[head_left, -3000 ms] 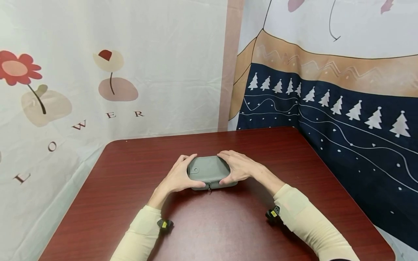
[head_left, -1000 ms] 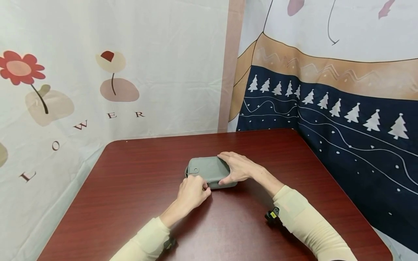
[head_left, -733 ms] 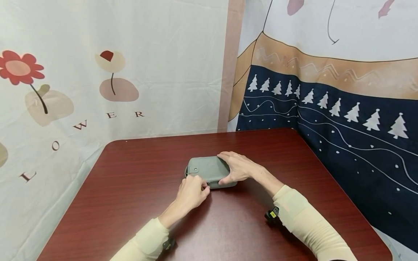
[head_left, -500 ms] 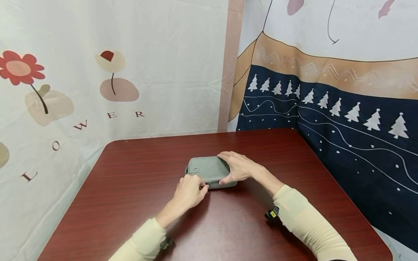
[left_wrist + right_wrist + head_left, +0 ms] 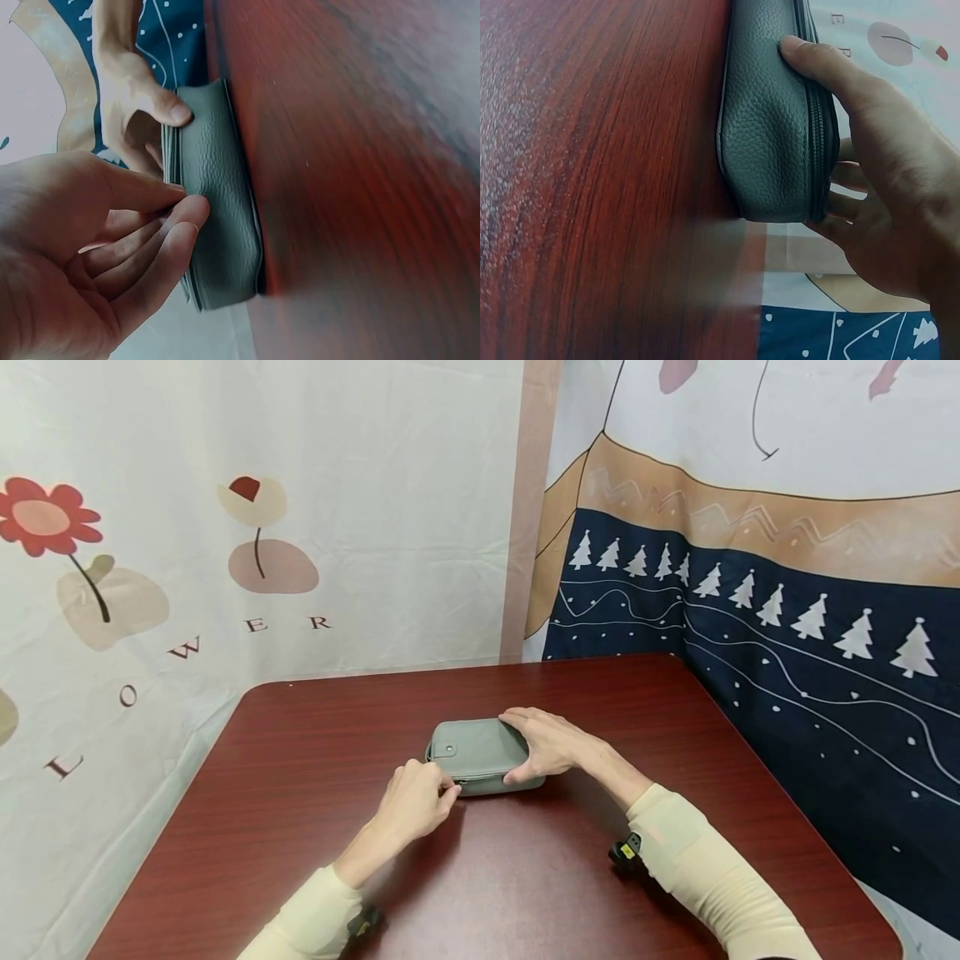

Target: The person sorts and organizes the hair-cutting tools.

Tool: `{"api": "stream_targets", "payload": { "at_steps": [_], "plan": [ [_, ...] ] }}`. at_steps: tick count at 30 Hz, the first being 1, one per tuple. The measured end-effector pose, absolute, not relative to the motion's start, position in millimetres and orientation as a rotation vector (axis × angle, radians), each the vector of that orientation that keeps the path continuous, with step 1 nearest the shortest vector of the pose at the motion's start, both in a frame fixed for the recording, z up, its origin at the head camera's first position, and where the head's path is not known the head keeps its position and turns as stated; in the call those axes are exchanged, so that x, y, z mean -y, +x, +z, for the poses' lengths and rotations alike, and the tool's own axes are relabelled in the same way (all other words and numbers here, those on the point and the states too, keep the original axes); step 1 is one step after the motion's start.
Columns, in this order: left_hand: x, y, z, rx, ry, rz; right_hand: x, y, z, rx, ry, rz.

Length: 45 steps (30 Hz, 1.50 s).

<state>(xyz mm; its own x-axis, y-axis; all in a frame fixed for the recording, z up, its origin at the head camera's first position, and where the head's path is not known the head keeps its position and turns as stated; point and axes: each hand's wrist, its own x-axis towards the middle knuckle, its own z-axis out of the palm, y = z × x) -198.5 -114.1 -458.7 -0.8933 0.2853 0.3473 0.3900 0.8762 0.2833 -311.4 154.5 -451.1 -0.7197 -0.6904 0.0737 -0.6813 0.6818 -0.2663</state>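
A grey-green zip pouch of grained leather lies flat on the table, a snap tab at the left of its top. My right hand grips its right end, thumb on the front side and fingers behind. In the right wrist view the zipper runs along the pouch's upper edge under that thumb. My left hand is at the front left corner, thumb and forefinger pinching the zipper pull, which the fingertips mostly hide in the left wrist view.
The dark red wooden table reaches out on all sides of the pouch, its far corners rounded. A white printed curtain hangs behind it, and a navy one with tree shapes stands along the right side.
My left hand has left the pouch's left end, taken the zipper pull at the front, and slid left along the front edge. My right hand and the pouch have stayed nearly still.
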Motion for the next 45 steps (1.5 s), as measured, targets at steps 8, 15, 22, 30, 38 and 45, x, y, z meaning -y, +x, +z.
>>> {"api": "stream_targets", "payload": {
  "at_steps": [8,15,22,30,38,45],
  "plan": [
    [136.8,-198.8,-458.3,2.771,-0.457,-0.518,-154.9,-312.0,-453.5,-2.841,-1.156,-0.442],
    [152.5,-203.5,-458.6,2.776,-0.390,-0.550,-155.1,-313.1,-452.7,-2.836,-1.159,-0.450],
    [160.8,-212.7,-462.1,2.740,-0.350,-0.483,-154.5,-314.1,-454.0,-2.829,-1.139,-0.462],
    [167.6,-222.2,-463.2,2.721,-0.353,-0.449,-154.9,-315.7,-454.2,-2.829,-1.169,-0.479],
    [169.3,-238.9,-461.5,2.713,-0.346,-0.414,-157.2,-316.9,-455.0,-2.815,-1.182,-0.505],
    [169.2,-252.1,-463.7,2.684,-0.336,-0.401,-159.6,-317.8,-454.4,-2.786,-1.189,-0.525]
  ]
}}
